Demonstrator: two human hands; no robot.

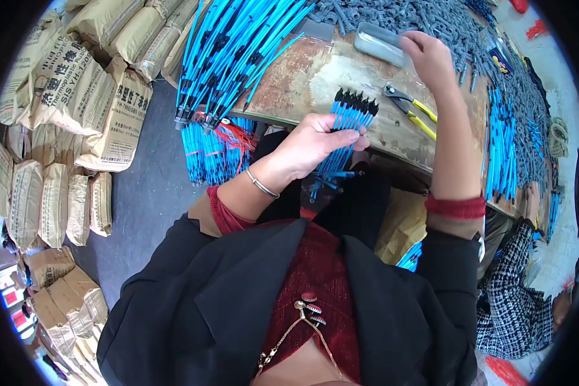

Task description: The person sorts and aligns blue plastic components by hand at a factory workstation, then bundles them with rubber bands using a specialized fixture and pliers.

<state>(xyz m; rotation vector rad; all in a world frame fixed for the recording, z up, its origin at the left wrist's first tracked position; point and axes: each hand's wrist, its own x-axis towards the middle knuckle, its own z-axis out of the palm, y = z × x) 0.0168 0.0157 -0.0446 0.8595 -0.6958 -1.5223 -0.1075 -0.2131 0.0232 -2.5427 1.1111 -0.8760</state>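
My left hand [312,143] is closed around a small bundle of thin blue tubes [349,118] with black pointed tips. The tips stand up past my thumb, and the lower ends hang below the table edge over my lap. Farther right, my right hand [429,59] is at the right end of a shallow rectangular tray [372,46]. Its fingers are curled together, and whatever they may hold is hidden. Between both hands, pliers with yellow handles [422,126] lie on the worn wooden table [283,87], jaws toward the far left.
A large heap of blue tubes [228,51] lies at the table's left, with tied bundles [202,154] below. Grey plastic parts [431,19] are piled along the back. More blue tubes [498,148] lie right. Paper sacks [71,83] stack left; a person's checked sleeve [514,289] shows right.
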